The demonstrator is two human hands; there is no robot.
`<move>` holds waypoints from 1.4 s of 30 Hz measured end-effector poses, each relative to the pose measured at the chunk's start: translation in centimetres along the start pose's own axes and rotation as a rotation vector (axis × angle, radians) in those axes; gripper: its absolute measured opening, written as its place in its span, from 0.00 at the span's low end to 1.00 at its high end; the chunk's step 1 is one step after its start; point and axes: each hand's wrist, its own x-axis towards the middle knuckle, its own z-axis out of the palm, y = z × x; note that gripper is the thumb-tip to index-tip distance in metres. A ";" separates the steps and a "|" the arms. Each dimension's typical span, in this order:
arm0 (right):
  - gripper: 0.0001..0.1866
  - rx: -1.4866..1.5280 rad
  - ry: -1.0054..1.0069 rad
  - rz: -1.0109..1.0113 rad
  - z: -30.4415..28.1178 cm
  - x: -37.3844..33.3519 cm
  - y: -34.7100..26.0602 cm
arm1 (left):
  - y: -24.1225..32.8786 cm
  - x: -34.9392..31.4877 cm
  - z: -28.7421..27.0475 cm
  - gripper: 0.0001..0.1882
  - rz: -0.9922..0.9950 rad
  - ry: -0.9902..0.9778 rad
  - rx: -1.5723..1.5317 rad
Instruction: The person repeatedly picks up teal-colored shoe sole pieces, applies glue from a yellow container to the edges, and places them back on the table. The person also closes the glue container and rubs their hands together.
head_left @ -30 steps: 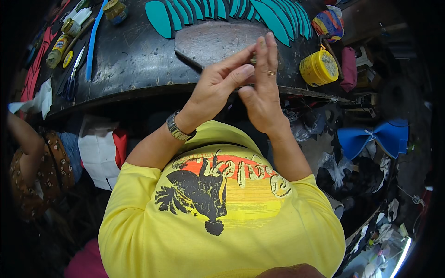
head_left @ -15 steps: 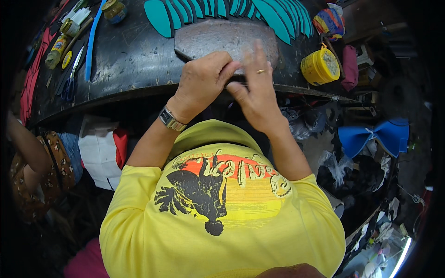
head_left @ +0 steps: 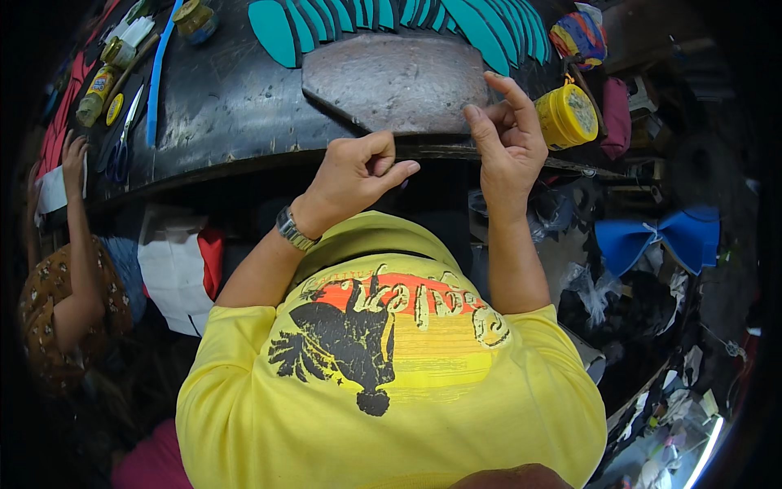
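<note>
My left hand (head_left: 356,174), with a metal watch (head_left: 295,229) on its wrist, hovers by the table's near edge. Its fingers are curled in and the thumb points right; whatever may be inside the fist is hidden. Farther right, my right hand (head_left: 511,147) is raised, index finger and thumb apart, other fingers bent, and nothing shows in it. Beyond both hands lies a flat grey-brown stone slab (head_left: 399,85) on the dark table (head_left: 236,106). Teal curved flat pieces (head_left: 274,34) are fanned in an overlapping row along the slab's far side.
A yellow tub (head_left: 562,116) stands right of my right hand. Scissors (head_left: 124,138), a blue strip (head_left: 159,81) and jars (head_left: 195,20) lie at the table's left. Another person's arm (head_left: 77,220) reaches in there. A blue bow-shaped piece (head_left: 658,240) is at the right.
My hands were close together over the slab's near edge and have parted. The right moved right, the left slightly down. At the far left, the other person's hand has come up to the table.
</note>
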 end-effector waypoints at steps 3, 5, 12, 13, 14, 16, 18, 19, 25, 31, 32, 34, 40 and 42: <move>0.19 -0.129 0.038 -0.064 -1.9 1.2 0.4 | -0.5 0.1 -0.4 0.22 0.152 0.071 -0.002; 0.22 -0.450 0.162 -0.171 -4.2 2.9 1.0 | -1.0 0.3 -0.4 0.19 0.249 0.107 -0.060; 0.30 -1.344 -0.029 -0.197 -13.6 7.4 5.2 | -1.7 0.5 0.6 0.14 0.103 0.165 -0.242; 0.32 -1.324 -0.097 -0.250 -14.6 7.3 5.3 | -1.7 0.5 0.6 0.15 0.110 0.163 -0.175; 0.32 -1.185 -0.122 -0.246 -15.5 7.3 5.3 | -1.7 0.5 0.6 0.16 0.090 0.162 -0.179; 0.34 -0.891 -0.172 -0.140 -17.1 7.6 4.7 | -1.8 0.5 0.3 0.17 0.040 0.163 -0.180; 0.32 -0.724 -0.183 -0.023 -18.9 8.1 3.8 | -2.0 0.5 0.0 0.17 0.059 0.157 -0.154; 0.31 -0.497 -0.134 0.058 -20.0 8.8 3.6 | -2.1 0.5 0.0 0.17 0.092 0.163 -0.166; 0.24 -0.613 0.035 0.175 -26.7 15.3 8.8 | -1.7 0.8 0.3 0.12 0.103 0.155 -0.291; 0.24 -1.092 -0.175 0.309 -29.0 17.1 16.0 | -1.1 1.2 0.1 0.13 0.137 0.232 -0.223; 0.24 -1.013 -0.147 0.283 -28.9 17.0 16.3 | -1.2 1.2 -0.1 0.13 0.122 0.248 -0.237; 0.22 -0.933 -0.101 0.266 -28.6 17.0 16.2 | -1.4 1.3 -0.4 0.14 0.070 0.221 -0.270; 0.20 -1.077 0.099 0.119 -28.3 17.4 15.0 | -1.0 1.5 0.4 0.16 -0.079 0.157 -0.342; 0.20 -1.258 0.141 -0.070 -28.6 17.6 15.4 | -0.7 1.7 1.0 0.17 -0.147 0.148 -0.406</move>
